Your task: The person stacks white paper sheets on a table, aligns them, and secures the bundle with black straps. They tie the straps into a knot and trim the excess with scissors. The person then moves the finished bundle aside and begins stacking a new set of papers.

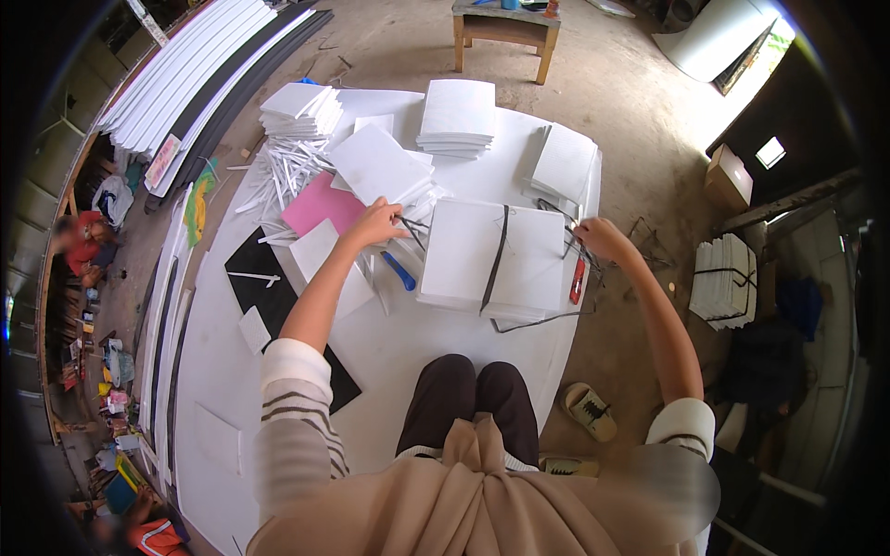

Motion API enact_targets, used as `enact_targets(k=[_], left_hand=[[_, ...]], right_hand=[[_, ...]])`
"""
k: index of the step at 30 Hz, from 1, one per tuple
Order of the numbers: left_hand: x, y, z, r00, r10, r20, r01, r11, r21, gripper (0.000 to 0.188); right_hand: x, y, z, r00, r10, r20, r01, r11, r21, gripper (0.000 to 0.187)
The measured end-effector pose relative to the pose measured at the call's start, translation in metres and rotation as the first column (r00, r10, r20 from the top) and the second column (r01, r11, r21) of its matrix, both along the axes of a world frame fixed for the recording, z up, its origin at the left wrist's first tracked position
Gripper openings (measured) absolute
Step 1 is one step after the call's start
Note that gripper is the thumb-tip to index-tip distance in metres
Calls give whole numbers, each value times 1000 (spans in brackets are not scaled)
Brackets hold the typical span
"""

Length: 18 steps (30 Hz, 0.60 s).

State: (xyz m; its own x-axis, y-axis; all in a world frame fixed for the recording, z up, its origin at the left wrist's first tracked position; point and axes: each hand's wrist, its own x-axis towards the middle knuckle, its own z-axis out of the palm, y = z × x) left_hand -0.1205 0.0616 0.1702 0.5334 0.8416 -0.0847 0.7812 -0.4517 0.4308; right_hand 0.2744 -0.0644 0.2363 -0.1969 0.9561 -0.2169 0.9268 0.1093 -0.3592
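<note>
In front of my knees lies a stack of white foam-like sheets (454,250), with a black strap (496,264) running across its top. My left hand (378,222) is at the stack's left far corner, its fingers closed on a length of black strap. On the other side, my right hand (601,238) pinches more black strap by the right far corner, where loose loops hang down. A blue utility knife (399,271) rests left of the stack. To its right is a red utility knife (578,281).
White offcut strips (264,185) heap at the left beside a pink sheet (322,204) and a black sheet (250,264). Two more stacks, a far one (457,116) and a right one (564,162), stand on the white work surface (222,371). A strapped bundle (723,283) sits on the floor.
</note>
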Motion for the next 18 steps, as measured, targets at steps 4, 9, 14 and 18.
enact_targets(k=[4,9,14,18], left_hand=[[26,-8,-7,986,139,96,-155,971,184,21],[68,-20,-24,869,179,462,-304,929,212,16],[63,-14,-53,412,414,811,-435,872,-224,12],[67,-17,-40,624,517,586,-493,842,-218,18]], right_hand=[[-43,37,-43,990,-57,-131,66,995,69,31],[-79,62,-101,939,-18,-344,82,981,174,30],[-94,65,-103,838,-265,-476,250,964,-95,33],[-84,54,-101,880,-172,-443,152,985,-81,32]])
